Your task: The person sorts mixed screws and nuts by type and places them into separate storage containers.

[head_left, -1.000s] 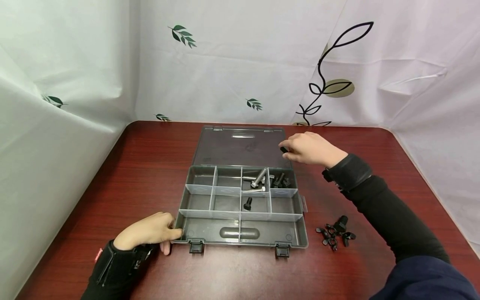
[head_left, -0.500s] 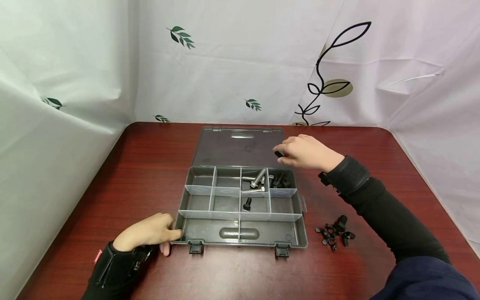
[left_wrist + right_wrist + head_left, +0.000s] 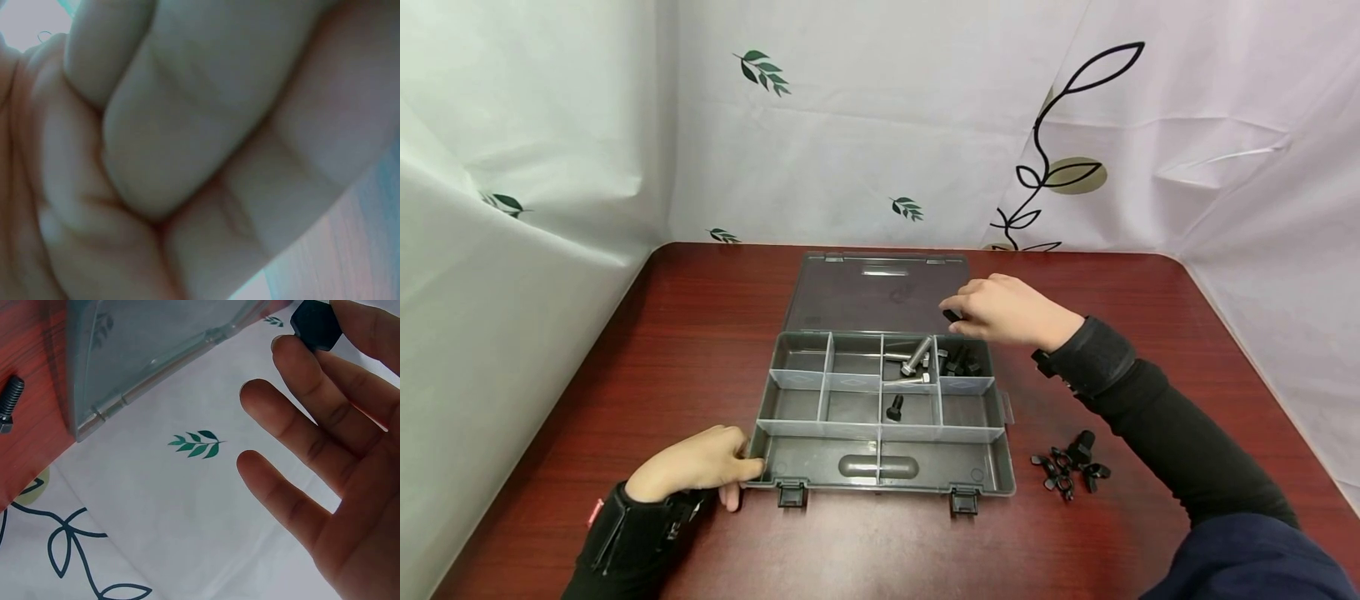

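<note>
In the head view, my right hand [image 3: 1011, 311] pinches a black hex bolt [image 3: 315, 325] between thumb and fingertips, over the hinge side of the box at the back right. Its hexagonal head shows in the right wrist view; the other fingers are spread. My left hand [image 3: 696, 464] grips the front left corner of the grey compartment box [image 3: 820, 429], thumb over the rim. Below my right hand, a back right compartment holds several black bolts [image 3: 958, 362]. Silver bolts [image 3: 916, 357] lie in the compartment beside it, and one black bolt [image 3: 895, 407] in the middle row.
The box's see-through lid [image 3: 872, 292] lies folded back. Black wing nuts [image 3: 1057, 472] and a thick black bolt [image 3: 1081, 447] are piled right of the box. Another black bolt [image 3: 9, 403] lies on the table in the right wrist view. A white curtain [image 3: 850, 125] hangs behind.
My right hand has moved left and a little nearer, carrying the black bolt from beside the lid to over the box's back right part. My left hand has stayed at the corner.
</note>
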Demonstrator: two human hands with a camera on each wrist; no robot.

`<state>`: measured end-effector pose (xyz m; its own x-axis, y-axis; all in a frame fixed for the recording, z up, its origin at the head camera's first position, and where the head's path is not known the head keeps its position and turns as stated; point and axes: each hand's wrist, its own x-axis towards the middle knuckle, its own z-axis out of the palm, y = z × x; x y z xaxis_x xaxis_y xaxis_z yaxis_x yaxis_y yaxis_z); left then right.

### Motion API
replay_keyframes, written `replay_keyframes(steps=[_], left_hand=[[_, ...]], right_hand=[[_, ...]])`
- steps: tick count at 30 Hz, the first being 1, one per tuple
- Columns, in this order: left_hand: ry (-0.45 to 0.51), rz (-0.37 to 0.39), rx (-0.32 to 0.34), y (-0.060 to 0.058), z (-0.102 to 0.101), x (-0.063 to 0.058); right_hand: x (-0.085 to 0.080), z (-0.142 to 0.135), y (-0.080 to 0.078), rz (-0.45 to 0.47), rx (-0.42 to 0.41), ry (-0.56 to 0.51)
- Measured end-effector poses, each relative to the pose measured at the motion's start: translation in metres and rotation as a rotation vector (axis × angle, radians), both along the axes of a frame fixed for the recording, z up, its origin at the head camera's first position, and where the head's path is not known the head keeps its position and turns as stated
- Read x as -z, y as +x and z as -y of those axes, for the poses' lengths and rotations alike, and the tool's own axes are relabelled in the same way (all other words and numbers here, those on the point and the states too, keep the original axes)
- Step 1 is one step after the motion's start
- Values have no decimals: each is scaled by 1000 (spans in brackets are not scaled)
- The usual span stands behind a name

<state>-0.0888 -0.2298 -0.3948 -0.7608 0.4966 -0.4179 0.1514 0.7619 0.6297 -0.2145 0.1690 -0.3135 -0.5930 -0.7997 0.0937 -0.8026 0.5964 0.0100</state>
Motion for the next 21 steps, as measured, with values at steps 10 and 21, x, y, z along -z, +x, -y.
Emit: replay_keyframes(steps=[10,21], left_hand=[[-10,1,0,0,0,1],[-9,-11,-2,1,0,1]], right_hand=[[1,4,6,-25,-55,5],[2,16,21,-48,-154,-4]])
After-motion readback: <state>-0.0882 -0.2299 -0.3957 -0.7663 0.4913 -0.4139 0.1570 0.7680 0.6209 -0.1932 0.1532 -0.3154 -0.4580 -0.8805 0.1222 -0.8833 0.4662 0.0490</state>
